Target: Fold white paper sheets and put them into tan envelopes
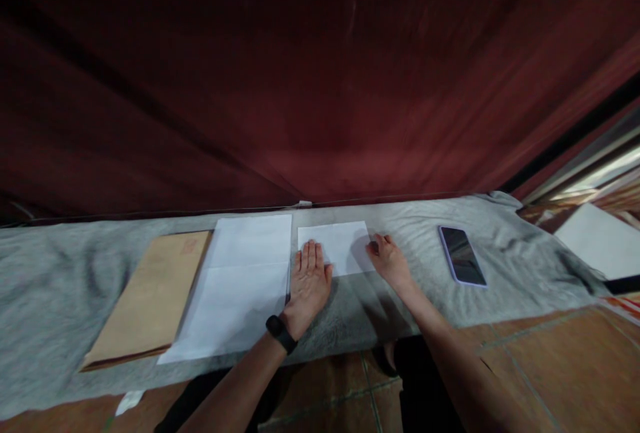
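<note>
A small white paper [350, 246] lies on a soft grey cloth [50, 286], right in front of the person. The left hand [309, 286] is flat on the left part of it, palm down, with the fingers straight and close together and the thumb out a bit to the side. A black band [281, 334] goes around the left wrist. The right hand [389, 261] is at the right end of the same paper, with its fingers bent in and its thumb side near the edge. It is dark and small there, so I cannot tell if the fingers pinch the paper or just sit beside it. A soft shadow falls on the paper next to the right hand. Just to the left is a big white paper [245, 266] with a fold line across it, and a thin strip of grey cloth shows between the two papers. Next to that, farther left, is a brown paper pack [155, 293] with a pale red mark near its top corner. Over on the right, apart from the right hand, a phone [463, 256] with a light purple edge lies with its dark screen up. Behind the cloth hangs a big dark red sheet [320, 86]. Down below are orange-brown floor tiles [520, 353].
</note>
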The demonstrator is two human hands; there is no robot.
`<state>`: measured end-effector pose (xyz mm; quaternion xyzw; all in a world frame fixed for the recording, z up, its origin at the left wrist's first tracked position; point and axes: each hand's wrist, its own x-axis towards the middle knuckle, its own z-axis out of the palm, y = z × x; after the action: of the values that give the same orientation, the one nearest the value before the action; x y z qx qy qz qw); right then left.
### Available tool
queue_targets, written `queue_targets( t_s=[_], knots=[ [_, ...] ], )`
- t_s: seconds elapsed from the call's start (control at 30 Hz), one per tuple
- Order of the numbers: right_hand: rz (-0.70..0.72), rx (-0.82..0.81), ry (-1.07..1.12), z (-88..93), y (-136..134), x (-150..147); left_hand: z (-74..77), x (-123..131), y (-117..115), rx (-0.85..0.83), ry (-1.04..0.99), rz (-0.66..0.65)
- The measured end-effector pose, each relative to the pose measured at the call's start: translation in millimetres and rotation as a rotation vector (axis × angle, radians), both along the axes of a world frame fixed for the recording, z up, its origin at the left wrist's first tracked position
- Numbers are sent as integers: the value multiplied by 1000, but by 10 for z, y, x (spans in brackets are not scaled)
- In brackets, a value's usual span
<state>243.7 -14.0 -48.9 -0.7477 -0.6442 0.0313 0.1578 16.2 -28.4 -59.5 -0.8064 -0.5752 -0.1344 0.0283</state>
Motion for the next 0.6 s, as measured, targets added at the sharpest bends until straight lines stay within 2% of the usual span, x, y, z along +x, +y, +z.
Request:
queue_targets(
  t_s=[0.1,0.27,0.37,0.47,0.53,0.6],
  knots=[
    [-35,-90,123,42,11,16,34,15,-26,-17,16,3],
    [-24,-197,484,126,88,51,98,55,-37,-60,12,-8],
    [27,-172,605,258,120,29,176,114,-50,-83,-66,-111],
    [106,-67,1011,431,80,-58,286,190,-71,-73,-183,-194],
    [156,-15,1271,538,16,-144,359,230,-74,-59,-279,-180],
    [186,-15,1418,620,-46,-229,426,250,-60,-74,-404,-162]
  ],
)
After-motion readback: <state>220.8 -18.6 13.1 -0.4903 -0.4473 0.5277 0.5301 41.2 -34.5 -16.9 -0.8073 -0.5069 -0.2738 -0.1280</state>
